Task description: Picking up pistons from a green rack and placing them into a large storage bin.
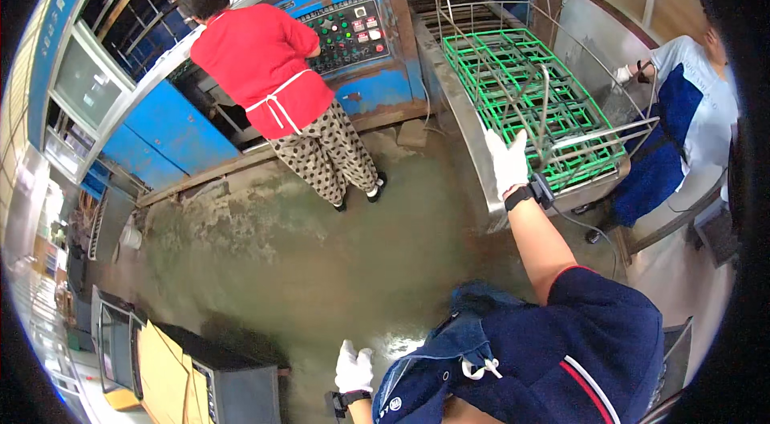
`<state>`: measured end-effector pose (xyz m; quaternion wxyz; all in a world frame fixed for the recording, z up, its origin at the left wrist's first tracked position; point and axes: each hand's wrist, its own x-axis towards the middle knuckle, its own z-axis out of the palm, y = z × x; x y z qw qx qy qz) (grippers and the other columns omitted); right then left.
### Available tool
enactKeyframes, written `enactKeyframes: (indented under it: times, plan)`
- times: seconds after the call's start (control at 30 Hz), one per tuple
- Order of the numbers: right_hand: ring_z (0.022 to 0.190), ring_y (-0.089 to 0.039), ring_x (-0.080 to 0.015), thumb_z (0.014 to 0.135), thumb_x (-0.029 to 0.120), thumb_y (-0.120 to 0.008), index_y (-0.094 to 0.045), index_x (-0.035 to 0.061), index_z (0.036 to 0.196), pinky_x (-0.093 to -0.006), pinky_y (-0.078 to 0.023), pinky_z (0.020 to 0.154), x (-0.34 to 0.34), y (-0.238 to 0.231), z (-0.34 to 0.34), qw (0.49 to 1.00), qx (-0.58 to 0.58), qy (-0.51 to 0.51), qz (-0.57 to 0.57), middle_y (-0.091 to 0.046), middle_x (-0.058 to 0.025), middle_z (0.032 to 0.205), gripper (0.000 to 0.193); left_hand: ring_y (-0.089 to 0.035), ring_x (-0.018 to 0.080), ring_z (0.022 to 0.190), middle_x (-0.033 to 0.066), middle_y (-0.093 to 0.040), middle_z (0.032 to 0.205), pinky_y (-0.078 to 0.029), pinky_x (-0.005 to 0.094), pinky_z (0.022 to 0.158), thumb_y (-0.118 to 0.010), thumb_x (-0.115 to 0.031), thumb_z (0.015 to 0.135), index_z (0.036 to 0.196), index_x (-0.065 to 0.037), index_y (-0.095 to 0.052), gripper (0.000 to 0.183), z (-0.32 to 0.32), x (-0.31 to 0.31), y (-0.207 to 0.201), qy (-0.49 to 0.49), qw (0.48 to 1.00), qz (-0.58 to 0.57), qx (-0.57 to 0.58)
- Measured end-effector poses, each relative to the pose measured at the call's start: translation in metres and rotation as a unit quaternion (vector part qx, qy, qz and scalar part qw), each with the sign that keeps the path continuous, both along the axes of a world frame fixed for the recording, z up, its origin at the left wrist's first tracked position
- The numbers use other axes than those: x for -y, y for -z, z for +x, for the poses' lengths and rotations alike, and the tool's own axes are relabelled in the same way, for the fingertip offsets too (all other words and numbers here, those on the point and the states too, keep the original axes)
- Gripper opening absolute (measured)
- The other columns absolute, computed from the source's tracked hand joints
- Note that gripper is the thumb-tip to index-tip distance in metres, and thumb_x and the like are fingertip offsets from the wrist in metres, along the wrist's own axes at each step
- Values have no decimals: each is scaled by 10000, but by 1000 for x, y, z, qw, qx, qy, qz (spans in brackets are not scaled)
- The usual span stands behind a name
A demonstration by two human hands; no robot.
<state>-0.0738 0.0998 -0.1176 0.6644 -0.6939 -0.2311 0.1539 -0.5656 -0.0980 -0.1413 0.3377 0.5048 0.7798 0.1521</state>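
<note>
My right hand (508, 161), in a white glove, is stretched out at the near left corner of a metal-framed carrier (548, 103). Its fingers are apart, and nothing shows in them; whether it touches the frame I cannot tell. Inside the carrier lie bright green wire racks (513, 71), stacked in a grid. My left hand (353, 368), also gloved in white, hangs low in front of my denim apron (433, 360). Its fingers look loosely apart and hold nothing visible. A dark strap with a small black device (542, 190) sits on my right wrist.
The carrier rests on a metal trough (473, 151). At right, a co-worker's gloved hand (624, 75) is by the carrier's far side. A person in red (261, 63) stands at a blue control cabinet (377, 87). A dark box with cardboard (168, 368) is lower left; the floor (345, 263) looks wet.
</note>
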Motion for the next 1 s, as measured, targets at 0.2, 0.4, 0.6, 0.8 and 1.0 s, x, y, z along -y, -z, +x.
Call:
enactKeyframes:
  times: [0.2, 0.4, 0.6, 0.8, 1.0]
  plan:
    - [1457, -328, -374, 870, 488, -727, -254, -113, 1511, -395, -280, 1188, -84, 16, 31, 977, 62, 187, -77, -333, -284, 1562, 998, -626, 223, 1226, 102, -664, 1316, -441, 340, 1077, -760, -270, 776, 1384, -129, -593, 646, 66, -104, -24, -23, 994, -103, 4]
    - [1183, -588, -319, 875, 465, -745, -518, -5, 1385, -412, -456, 1027, -147, 49, 101, 942, 67, 325, 43, -594, -204, 1334, 730, -624, 290, 1219, 155, -645, 1318, -454, 356, 1065, -677, -398, 775, 1431, -190, -548, 700, 81, -209, 20, 116, 985, -119, -54]
    - [633, -570, -171, 945, 538, -620, -686, 42, 850, -318, -476, 540, -143, 31, 109, 948, -183, 245, 85, -663, -95, 817, 509, -575, 328, 1280, 199, -603, 1366, -447, 397, 1073, -657, -384, 808, 1438, -92, -514, 709, 138, -340, -24, 234, 938, -223, -124]
    - [419, -458, -151, 944, 579, -598, -580, 110, 681, -298, -378, 397, -135, 11, 114, 952, -194, 232, 41, -531, -32, 588, 538, -566, 360, 1281, 215, -596, 1367, -445, 426, 1073, -626, -350, 836, 1444, -79, -498, 678, 152, -433, -26, 338, 912, -182, -141]
    - [459, -430, -120, 971, 486, -611, -675, 132, 1226, -302, -356, 405, -112, -30, 114, 942, -222, 228, 105, -486, 1, 670, 440, -525, 335, 1331, 217, -552, 1422, -415, 386, 1101, -646, -426, 881, 1472, 4, -431, 762, 167, -504, -7, 417, 893, -167, -2]
